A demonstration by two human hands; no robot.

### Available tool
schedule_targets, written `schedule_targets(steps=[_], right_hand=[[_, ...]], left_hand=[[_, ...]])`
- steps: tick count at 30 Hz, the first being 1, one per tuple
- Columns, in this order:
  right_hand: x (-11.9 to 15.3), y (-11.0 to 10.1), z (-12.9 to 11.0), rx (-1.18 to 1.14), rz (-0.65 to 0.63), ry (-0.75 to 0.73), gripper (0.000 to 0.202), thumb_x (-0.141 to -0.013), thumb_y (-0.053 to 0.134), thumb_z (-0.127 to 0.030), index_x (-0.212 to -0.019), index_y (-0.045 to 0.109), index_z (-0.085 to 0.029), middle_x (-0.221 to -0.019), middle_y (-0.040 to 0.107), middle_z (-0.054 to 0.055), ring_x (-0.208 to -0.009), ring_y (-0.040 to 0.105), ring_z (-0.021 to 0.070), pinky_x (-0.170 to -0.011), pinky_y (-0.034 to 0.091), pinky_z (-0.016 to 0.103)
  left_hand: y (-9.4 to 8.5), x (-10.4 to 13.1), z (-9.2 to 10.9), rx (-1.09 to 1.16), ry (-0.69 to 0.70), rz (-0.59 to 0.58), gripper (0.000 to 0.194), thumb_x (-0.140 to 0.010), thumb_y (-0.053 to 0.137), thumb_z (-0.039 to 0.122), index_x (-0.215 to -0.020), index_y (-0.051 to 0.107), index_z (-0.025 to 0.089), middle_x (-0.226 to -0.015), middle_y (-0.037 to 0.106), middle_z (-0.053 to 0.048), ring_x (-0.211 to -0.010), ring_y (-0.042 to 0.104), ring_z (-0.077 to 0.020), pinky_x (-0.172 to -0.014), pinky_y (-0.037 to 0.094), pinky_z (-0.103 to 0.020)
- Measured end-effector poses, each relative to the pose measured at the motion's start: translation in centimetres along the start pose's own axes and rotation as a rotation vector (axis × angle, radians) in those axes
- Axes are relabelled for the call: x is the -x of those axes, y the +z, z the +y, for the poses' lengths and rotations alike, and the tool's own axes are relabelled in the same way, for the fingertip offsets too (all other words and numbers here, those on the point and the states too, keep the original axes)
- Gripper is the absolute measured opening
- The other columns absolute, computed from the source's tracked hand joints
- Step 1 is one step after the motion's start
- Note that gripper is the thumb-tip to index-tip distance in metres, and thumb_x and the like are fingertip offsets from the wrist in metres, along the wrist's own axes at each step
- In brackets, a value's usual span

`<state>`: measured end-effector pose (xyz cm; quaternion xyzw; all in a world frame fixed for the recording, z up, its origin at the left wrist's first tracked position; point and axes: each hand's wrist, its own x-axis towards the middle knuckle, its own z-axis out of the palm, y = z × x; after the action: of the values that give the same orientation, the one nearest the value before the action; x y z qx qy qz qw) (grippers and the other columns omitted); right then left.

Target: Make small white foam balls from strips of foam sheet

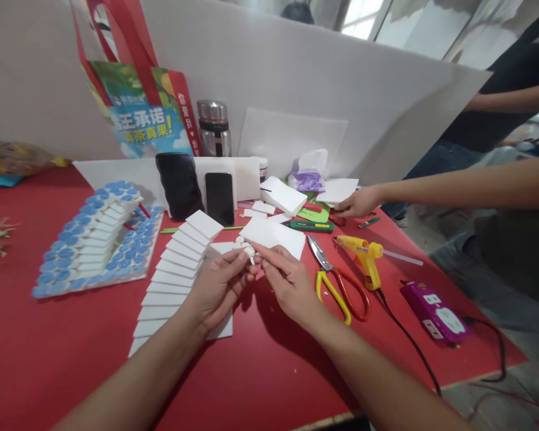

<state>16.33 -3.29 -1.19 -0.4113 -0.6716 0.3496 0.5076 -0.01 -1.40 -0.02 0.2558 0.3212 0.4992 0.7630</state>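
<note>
My left hand [224,276] is closed around a small white lumpy piece [249,251], which shows at its fingertips; what the piece is cannot be made out. My right hand [291,284] has its fingers pinched together against the right side of that piece. Under and beside my left hand lies a staircase of overlapping white boards [175,269]. Just beyond both hands rests a flat white sheet [273,236]. Close to the right of my right hand are scissors [327,272] with one yellow and one red handle, their blades pointing away.
A yellow glue gun [367,263] and a purple power strip [435,312] lie right. A board with blue-and-white discs [65,257] sits left. Behind stand two phones [179,185], a flask [214,129] and a bag [139,114]. Another person's hand [362,202] reaches in near a green cutter [312,226].
</note>
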Motion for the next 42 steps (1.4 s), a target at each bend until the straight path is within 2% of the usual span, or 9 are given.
schedule_targets(steps=[6, 12, 17, 27, 31, 42], right_hand=[[-0.05, 0.05, -0.07, 0.023, -0.033, 0.024, 0.046, -0.103, 0.049, -0.017, -0.145, 0.066, -0.027, -0.104, 0.066, 0.005, -0.100, 0.062, 0.0171, -0.096, 0.051, 0.034], [-0.03, 0.01, -0.23, 0.064, -0.031, 0.011, 0.048, -0.102, 0.048, -0.015, -0.145, 0.065, -0.027, -0.105, 0.067, 0.005, -0.099, 0.062, 0.0175, -0.095, 0.052, 0.035], [-0.02, 0.03, -0.55, 0.107, -0.044, 0.002, 0.050, -0.102, 0.048, -0.014, -0.148, 0.063, -0.029, -0.106, 0.067, 0.005, -0.100, 0.063, 0.0182, -0.094, 0.053, 0.035], [-0.09, 0.19, -0.61, 0.089, -0.023, -0.008, 0.046, -0.103, 0.049, -0.016, -0.146, 0.064, -0.023, -0.107, 0.069, 0.007, -0.103, 0.063, 0.0196, -0.095, 0.052, 0.036], [-0.08, 0.16, -0.63, 0.107, -0.026, 0.005, 0.046, -0.103, 0.049, -0.017, -0.145, 0.065, -0.027, -0.106, 0.069, 0.006, -0.102, 0.064, 0.0193, -0.094, 0.053, 0.036], [0.04, 0.18, -0.18, 0.105, -0.032, -0.046, 0.051, -0.101, 0.047, -0.013, -0.147, 0.063, -0.028, -0.108, 0.068, 0.006, -0.101, 0.065, 0.0182, -0.093, 0.055, 0.035]], left_hand=[[0.00, -0.16, 0.09, -0.004, -0.016, 0.011, 0.022, -0.074, 0.093, 0.016, -0.088, 0.078, 0.008, -0.074, 0.073, -0.004, -0.063, 0.066, -0.0080, -0.062, 0.059, -0.014], [0.19, -0.08, 0.20, 0.005, -0.010, 0.043, 0.023, -0.074, 0.091, 0.012, -0.092, 0.078, 0.006, -0.076, 0.074, -0.005, -0.064, 0.068, -0.0093, -0.061, 0.059, -0.014], [0.09, -0.12, 0.18, -0.002, -0.006, 0.021, 0.027, -0.073, 0.093, 0.015, -0.094, 0.079, 0.006, -0.075, 0.073, -0.004, -0.065, 0.069, -0.0086, -0.062, 0.060, -0.013], [-0.08, -0.23, -0.02, -0.010, 0.001, 0.005, 0.030, -0.068, 0.097, 0.020, -0.090, 0.080, 0.008, -0.072, 0.073, -0.003, -0.065, 0.068, -0.0082, -0.063, 0.060, -0.014], [-0.06, -0.11, 0.03, -0.028, 0.006, -0.009, 0.027, -0.071, 0.096, 0.021, -0.089, 0.080, 0.008, -0.071, 0.073, -0.004, -0.064, 0.067, -0.0081, -0.063, 0.060, -0.014], [-0.13, -0.13, 0.00, -0.069, 0.007, -0.005, 0.020, -0.078, 0.090, 0.019, -0.090, 0.078, 0.009, -0.074, 0.073, -0.005, -0.065, 0.066, -0.0086, -0.066, 0.058, -0.015]])
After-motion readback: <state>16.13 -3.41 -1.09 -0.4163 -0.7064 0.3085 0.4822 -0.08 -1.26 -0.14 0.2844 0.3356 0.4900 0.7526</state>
